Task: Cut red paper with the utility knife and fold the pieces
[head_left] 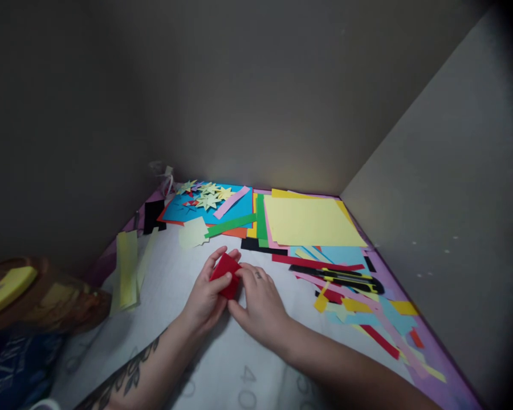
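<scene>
Inside my grip | left hand (205, 295) is pinching red paper (227, 267) | right hand (261, 304) is touching, can't tell if gripping | seeming light, bendy, best held by edges

From a camera worn on the person's head, we look forward and down over the forearms at the tabletop (162, 285), walls rising close beyond.

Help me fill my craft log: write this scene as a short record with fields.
left hand: holds red paper
right hand: fingers touching the red paper
back left: paper stars on a blue sheet
back right: pale yellow sheet over other sheets
right side: utility knife among coloured strips
left side: pale yellow strips
</scene>
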`<state>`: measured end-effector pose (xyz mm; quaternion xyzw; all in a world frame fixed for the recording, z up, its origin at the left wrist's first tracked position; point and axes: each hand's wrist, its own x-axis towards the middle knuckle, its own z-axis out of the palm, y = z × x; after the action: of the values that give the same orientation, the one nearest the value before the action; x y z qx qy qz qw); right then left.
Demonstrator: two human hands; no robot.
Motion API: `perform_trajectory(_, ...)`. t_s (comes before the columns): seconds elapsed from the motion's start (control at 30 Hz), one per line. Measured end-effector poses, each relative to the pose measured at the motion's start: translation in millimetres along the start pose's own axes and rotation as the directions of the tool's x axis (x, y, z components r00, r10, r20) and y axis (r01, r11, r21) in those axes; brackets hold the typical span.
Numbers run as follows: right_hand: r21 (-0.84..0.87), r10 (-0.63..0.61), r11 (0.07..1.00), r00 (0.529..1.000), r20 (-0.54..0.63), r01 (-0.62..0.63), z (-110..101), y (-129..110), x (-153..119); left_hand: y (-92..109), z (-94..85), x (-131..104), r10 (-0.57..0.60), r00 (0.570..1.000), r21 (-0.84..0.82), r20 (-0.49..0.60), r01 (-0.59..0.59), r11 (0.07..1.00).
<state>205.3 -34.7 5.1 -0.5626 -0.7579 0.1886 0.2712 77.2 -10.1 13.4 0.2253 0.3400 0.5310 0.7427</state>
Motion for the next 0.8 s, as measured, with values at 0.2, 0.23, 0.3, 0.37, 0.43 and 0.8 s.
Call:
perform_trajectory(0.2,0.452,0.119,0.886,0.993,-0.020,-0.097,-0.1,11.7,7.8,6.4,-1.8,1.5,-0.006,0.999,0.000,0.036,0.006,1.000)
perform_trajectory(0.23,0.552,0.170,0.821,0.985,0.004,-0.144,0.5,14.5,10.2,6.9,-1.7,1.2,-0.018,0.999,-0.001,0.049,0.018,1.000)
perform_trajectory(0.3,0.722,0.247,0.655,0.966,0.075,-0.223,2.1,19.7,15.2,7.0,-1.2,0.1,-0.043,0.996,0.004,0.075,0.043,0.999)
perform_trajectory(0.37,0.838,0.280,0.471,0.948,0.154,-0.275,3.1,23.5,19.2,6.4,-0.2,-1.5,-0.060,0.994,0.013,0.092,0.059,0.998)
perform_trajectory(0.43,0.893,0.287,0.327,0.933,0.219,-0.310,2.8,25.8,21.8,6.3,0.9,-2.9,-0.069,0.992,0.018,0.106,0.068,0.998)
perform_trajectory(0.8,0.822,0.336,0.448,0.918,0.209,-0.351,-13.9,37.9,28.6,14.3,-14.5,16.3,-0.020,1.000,0.531,-0.002,0.018,0.847)
